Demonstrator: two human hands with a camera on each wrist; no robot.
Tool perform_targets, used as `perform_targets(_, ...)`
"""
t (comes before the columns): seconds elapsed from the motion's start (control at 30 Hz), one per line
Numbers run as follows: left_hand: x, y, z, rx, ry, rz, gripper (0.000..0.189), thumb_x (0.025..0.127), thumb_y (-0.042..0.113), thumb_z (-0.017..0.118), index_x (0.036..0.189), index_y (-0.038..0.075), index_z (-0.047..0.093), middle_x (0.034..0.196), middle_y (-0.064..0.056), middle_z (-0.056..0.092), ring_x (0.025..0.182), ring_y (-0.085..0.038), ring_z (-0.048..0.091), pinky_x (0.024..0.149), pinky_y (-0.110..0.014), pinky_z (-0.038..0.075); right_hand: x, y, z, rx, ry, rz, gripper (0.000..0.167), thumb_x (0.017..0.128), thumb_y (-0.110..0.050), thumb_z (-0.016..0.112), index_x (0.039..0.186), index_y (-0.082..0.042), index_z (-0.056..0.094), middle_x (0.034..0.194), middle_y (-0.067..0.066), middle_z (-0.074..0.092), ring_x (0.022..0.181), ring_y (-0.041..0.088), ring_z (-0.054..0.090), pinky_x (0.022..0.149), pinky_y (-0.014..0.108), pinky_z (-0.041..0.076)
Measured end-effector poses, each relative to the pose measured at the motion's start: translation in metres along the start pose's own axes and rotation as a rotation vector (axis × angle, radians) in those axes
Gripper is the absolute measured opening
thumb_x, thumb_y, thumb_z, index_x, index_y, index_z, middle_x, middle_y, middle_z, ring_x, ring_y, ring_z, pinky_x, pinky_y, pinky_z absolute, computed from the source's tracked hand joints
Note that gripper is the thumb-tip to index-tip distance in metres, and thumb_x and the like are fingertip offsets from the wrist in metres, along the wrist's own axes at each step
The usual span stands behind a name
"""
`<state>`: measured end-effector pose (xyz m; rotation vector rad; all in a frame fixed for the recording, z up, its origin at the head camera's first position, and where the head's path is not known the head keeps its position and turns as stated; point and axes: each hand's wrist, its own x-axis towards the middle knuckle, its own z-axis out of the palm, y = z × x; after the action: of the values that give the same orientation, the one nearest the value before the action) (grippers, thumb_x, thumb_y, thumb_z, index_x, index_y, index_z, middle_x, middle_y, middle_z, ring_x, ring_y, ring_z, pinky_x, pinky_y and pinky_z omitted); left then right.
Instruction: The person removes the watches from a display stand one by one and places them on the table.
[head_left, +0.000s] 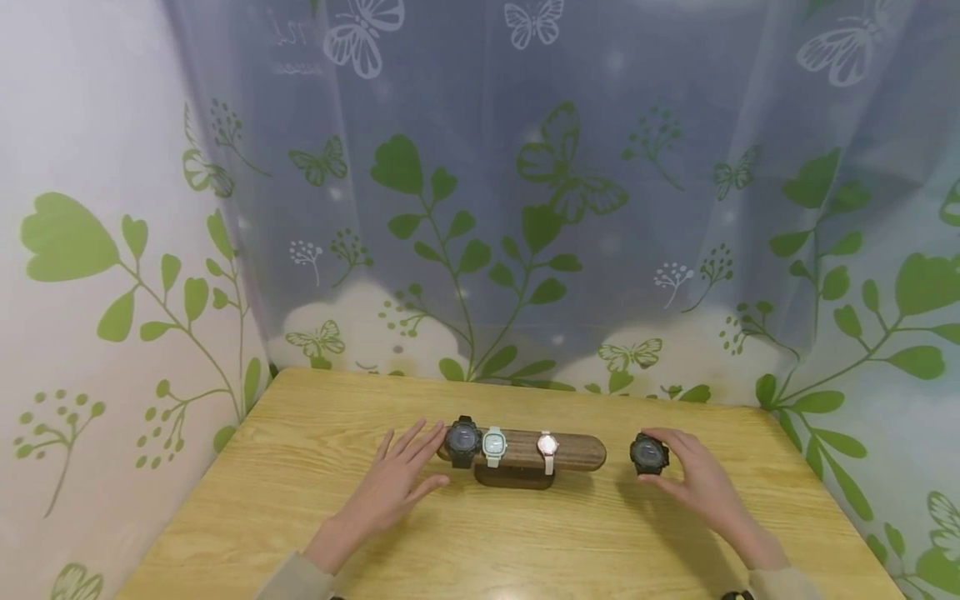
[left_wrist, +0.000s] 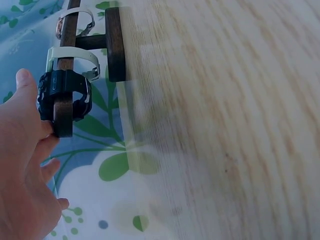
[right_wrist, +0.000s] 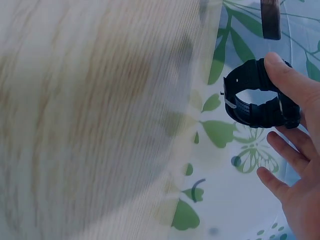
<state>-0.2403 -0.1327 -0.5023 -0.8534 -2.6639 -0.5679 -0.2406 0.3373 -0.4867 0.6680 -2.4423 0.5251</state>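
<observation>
Between thumb and fingers, my right hand (head_left: 703,483) pinches a black digital watch (head_left: 648,454) just off the right end of a dark wooden watch stand (head_left: 577,451). In the right wrist view the strap of this black watch (right_wrist: 245,70) forms a closed loop. My left hand (head_left: 386,487) has its fingers stretched out, fingertips right at the stand's left end. The stand bears another black watch (head_left: 463,437) at that end, beside it a mint-green square watch (head_left: 494,445), and farther right a watch with a pale strap (head_left: 548,447).
The stand's base (head_left: 514,477) rests on a light wooden table (head_left: 480,542). Behind the table hangs a curtain (head_left: 480,250) printed with leaves and butterflies, and similar printed cloth (head_left: 112,333) covers the left side.
</observation>
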Motion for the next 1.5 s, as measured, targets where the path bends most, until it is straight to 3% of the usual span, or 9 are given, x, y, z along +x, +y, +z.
perform_targets(0.63, 0.001, -0.001, 0.001, -0.008, -0.029, -0.018, 0.071, 0.101, 0.047, 0.056, 0.159, 0.011, 0.034, 0.164, -0.006, 0.032, 0.151, -0.036, 0.027, 0.121, -0.066, 0.011, -0.017, 0.022, -0.013, -0.085, -0.016, 0.004, 0.073, 0.061, -0.016, 0.096, 0.125, -0.001, 0.065, 0.114, 0.016, 0.068, 0.100, 0.038, 0.067, 0.080, 0.057, 0.057)
perform_targets(0.8, 0.001, -0.001, 0.001, 0.001, -0.033, -0.025, 0.072, 0.101, 0.048, 0.055, 0.159, 0.012, 0.033, 0.165, -0.004, 0.030, 0.152, -0.033, 0.025, 0.122, -0.065, 0.010, -0.023, 0.028, -0.015, -0.132, -0.065, 0.014, 0.073, 0.063, -0.021, 0.096, 0.126, -0.003, 0.064, 0.115, 0.017, 0.067, 0.100, 0.040, 0.066, 0.079, 0.058, 0.057)
perform_targets(1.07, 0.000, 0.000, 0.002, 0.015, 0.020, 0.002, 0.070, 0.101, 0.047, 0.056, 0.156, 0.008, 0.038, 0.161, -0.010, 0.038, 0.150, -0.037, 0.030, 0.120, -0.068, 0.015, -0.025, 0.030, -0.023, -0.188, -0.132, 0.022, 0.072, 0.063, -0.022, 0.096, 0.125, -0.002, 0.065, 0.116, 0.018, 0.067, 0.101, 0.041, 0.065, 0.076, 0.063, 0.055)
perform_targets(1.3, 0.001, 0.000, 0.001, 0.008, -0.019, -0.028, 0.071, 0.100, 0.046, 0.057, 0.158, 0.011, 0.035, 0.163, -0.007, 0.034, 0.152, -0.034, 0.025, 0.122, -0.065, 0.011, -0.027, 0.032, -0.022, -0.220, -0.229, 0.031, 0.072, 0.064, -0.022, 0.095, 0.127, -0.002, 0.066, 0.117, 0.020, 0.067, 0.104, 0.042, 0.065, 0.078, 0.064, 0.055)
perform_targets(1.5, 0.001, 0.000, 0.001, 0.010, -0.023, -0.023, 0.071, 0.100, 0.046, 0.057, 0.158, 0.011, 0.036, 0.163, -0.008, 0.034, 0.152, -0.034, 0.025, 0.121, -0.065, 0.011, -0.027, 0.031, -0.015, -0.221, -0.245, 0.003, 0.073, 0.066, -0.020, 0.094, 0.129, -0.001, 0.064, 0.119, 0.021, 0.066, 0.105, 0.044, 0.065, 0.078, 0.064, 0.055)
